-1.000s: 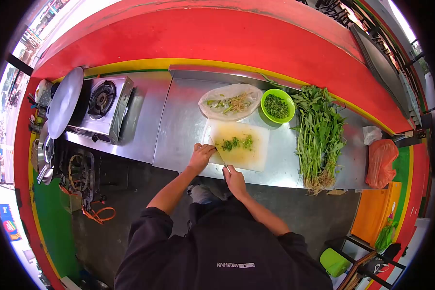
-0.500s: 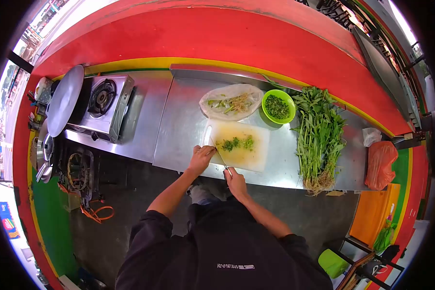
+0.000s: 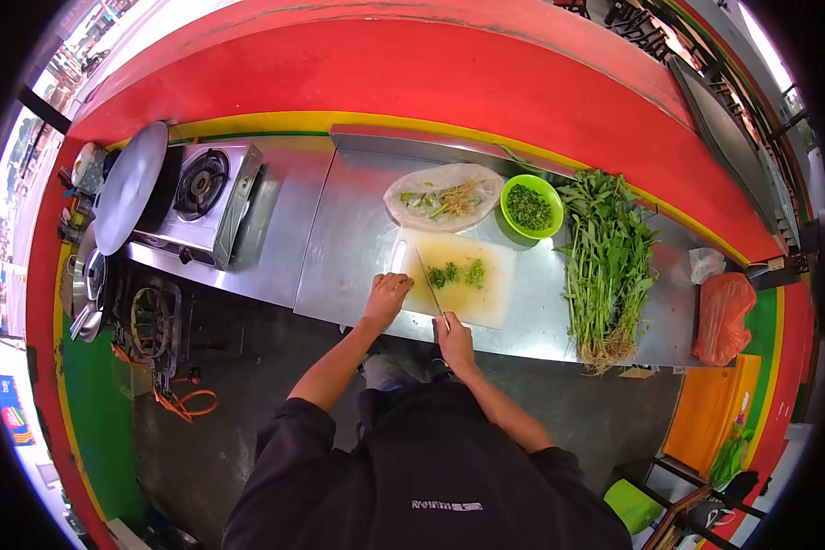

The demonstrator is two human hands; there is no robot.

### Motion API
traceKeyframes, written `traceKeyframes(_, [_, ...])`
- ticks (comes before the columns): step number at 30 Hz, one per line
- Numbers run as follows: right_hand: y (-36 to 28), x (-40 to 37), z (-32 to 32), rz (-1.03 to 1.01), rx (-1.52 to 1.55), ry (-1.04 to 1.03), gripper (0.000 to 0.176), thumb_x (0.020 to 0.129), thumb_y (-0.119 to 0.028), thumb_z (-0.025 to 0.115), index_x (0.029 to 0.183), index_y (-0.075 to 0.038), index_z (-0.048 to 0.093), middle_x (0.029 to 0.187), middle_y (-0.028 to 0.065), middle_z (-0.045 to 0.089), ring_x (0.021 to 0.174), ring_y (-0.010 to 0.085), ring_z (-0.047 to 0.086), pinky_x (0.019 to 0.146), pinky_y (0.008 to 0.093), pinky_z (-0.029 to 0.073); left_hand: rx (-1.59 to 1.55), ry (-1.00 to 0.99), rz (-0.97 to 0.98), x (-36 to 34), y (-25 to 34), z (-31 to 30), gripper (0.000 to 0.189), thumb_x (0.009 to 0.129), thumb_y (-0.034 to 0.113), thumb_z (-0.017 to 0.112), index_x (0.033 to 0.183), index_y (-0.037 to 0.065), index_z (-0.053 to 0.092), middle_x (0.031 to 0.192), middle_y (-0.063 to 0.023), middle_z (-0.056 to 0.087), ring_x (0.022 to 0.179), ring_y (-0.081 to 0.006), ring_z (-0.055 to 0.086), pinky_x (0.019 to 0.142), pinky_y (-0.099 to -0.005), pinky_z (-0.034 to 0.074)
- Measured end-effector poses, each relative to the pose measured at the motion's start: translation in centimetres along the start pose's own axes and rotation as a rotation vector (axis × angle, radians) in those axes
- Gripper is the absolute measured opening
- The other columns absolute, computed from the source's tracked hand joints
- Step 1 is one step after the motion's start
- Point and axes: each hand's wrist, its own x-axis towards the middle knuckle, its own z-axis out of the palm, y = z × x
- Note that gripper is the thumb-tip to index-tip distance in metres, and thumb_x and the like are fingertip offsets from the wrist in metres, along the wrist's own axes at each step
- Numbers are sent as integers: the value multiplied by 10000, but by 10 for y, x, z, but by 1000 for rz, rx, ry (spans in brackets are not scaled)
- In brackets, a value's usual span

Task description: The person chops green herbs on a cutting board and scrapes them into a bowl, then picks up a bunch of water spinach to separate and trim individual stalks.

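Note:
My right hand (image 3: 455, 341) is closed round the handle of a knife (image 3: 431, 280). Its blade lies diagonally over a white cutting board (image 3: 492, 304), just left of two small piles of chopped greens (image 3: 445, 274). At the board's left edge is my left hand (image 3: 390, 299), fingers curled together and apart from the blade; whatever they may hold is hidden. Beyond the board rests a clear plastic bag (image 3: 412, 216) with stems and roots on it. Beside that, a bright green bowl (image 3: 513, 223) contains more chopped greens.
A large bundle of leafy stalks (image 3: 605, 266) with roots lies on the steel counter (image 3: 339, 238) at right, near a red plastic bag (image 3: 724, 316). Leftward stand a gas stove (image 3: 202, 197) and a big round metal lid or pan (image 3: 130, 192). A red wall (image 3: 412, 78) runs behind.
The knife has shifted to the right, away from my left fingers and closer to the chopped greens. My left hand stays near the board's left edge. The view has moved slightly.

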Motion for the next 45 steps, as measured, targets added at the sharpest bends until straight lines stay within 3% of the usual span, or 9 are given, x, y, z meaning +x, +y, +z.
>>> traceKeyframes(4, [5,-6,-5,25,37,2,311,987,-356,531,1090,-78,624,804,289,660,807,509,630,685,565,498,97,32,-1,1,4,-1,169,856,125,639,1015,95,690,1001,-11,640,948,-185,596,849,-371,415])
traceKeyframes(7, [7,-12,-11,14,45,-11,304,985,-351,543,1075,-73,627,802,285,659,802,505,629,663,553,494,77,34,-75,0,7,4,188,850,117,625,1024,86,688,1007,-17,633,956,-187,593,848,-372,417])
traceKeyframes(13, [10,-18,-16,-25,98,-23,288,979,-339,568,1043,-64,623,771,272,652,781,505,621,646,547,478,31,-1,9,1,3,6,205,852,93,595,1041,83,672,1022,-43,654,993,-205,611,891,-378,413])
traceKeyframes(17, [7,-20,-19,-10,90,-78,284,990,-317,553,1005,-44,629,792,234,676,795,456,653,661,490,499,-51,-107,30,3,3,6,229,820,70,593,1034,83,671,1013,-46,656,986,-209,618,899,-369,414])
traceKeyframes(23, [14,-23,-14,-5,101,-97,327,977,-374,564,1053,-63,633,766,263,660,769,482,641,658,528,498,22,-21,27,3,7,1,252,778,54,621,1016,91,694,1021,-27,654,1007,-198,609,892,-376,415])
traceKeyframes(25, [14,-24,-14,23,42,-126,302,990,-331,549,1046,-49,639,782,208,682,768,433,664,668,474,504,41,-42,23,5,8,1,256,779,53,620,1020,93,697,1026,-21,653,1016,-195,605,888,-375,412])
traceKeyframes(35, [15,-25,-10,-25,43,-116,305,990,-335,554,1057,-51,643,732,223,667,704,426,662,624,462,502,67,-58,59,2,6,-5,238,798,69,618,1023,89,694,1054,-11,667,1005,-175,606,870,-363,399])
traceKeyframes(39, [17,-19,-5,-60,-31,-117,291,990,-336,547,1043,-64,635,733,230,664,713,443,653,629,496,495,6,-44,71,1,-3,3,236,794,70,624,1020,83,691,1054,-18,675,981,-182,618,877,-362,403])
traceKeyframes(45, [6,-6,4,-83,-155,-100,266,992,-318,537,1097,-84,607,754,242,663,727,469,640,628,541,487,-11,-170,119,2,-10,-5,277,823,66,592,1088,77,675,1130,-30,654,1063,-178,595,953,-388,393])
